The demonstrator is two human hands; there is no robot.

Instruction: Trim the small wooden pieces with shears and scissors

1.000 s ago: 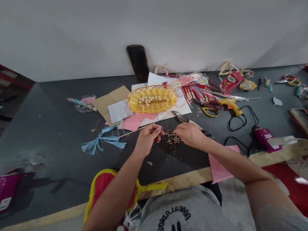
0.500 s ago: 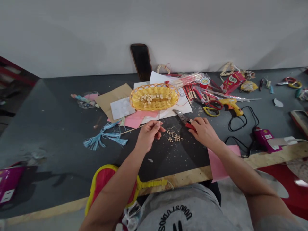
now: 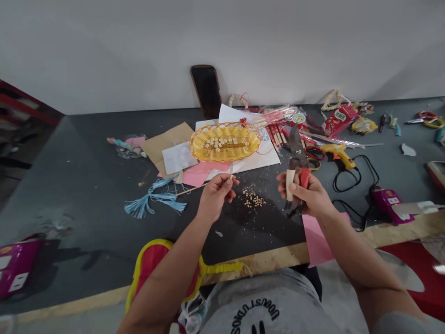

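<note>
My left hand (image 3: pixel 217 192) pinches a thin wooden stick (image 3: pixel 192 189), whose light tip pokes out between thumb and fingers. In my right hand (image 3: pixel 308 192) is a pair of pruning shears (image 3: pixel 297 155), raised off the table with the blades pointing away from me. One of its handles is red, the other pale. Between my hands a little heap of small wooden pieces (image 3: pixel 253 199) lies on the dark table (image 3: pixel 93 185). Beyond them stands a yellow woven basket (image 3: pixel 225 157) with several pale pieces in it.
A blue tassel (image 3: pixel 155 197) lies left of my left hand. Scissors, a yellow glue gun (image 3: pixel 339 154) and its cord are on the right. A phone (image 3: pixel 206 91) leans against the wall. A red and yellow fan-shaped thing (image 3: pixel 153 260) overlaps the table's front edge.
My right hand has lifted the pruning shears from the table and turned them upright, blades away from me. My left hand stays in place with the stick.
</note>
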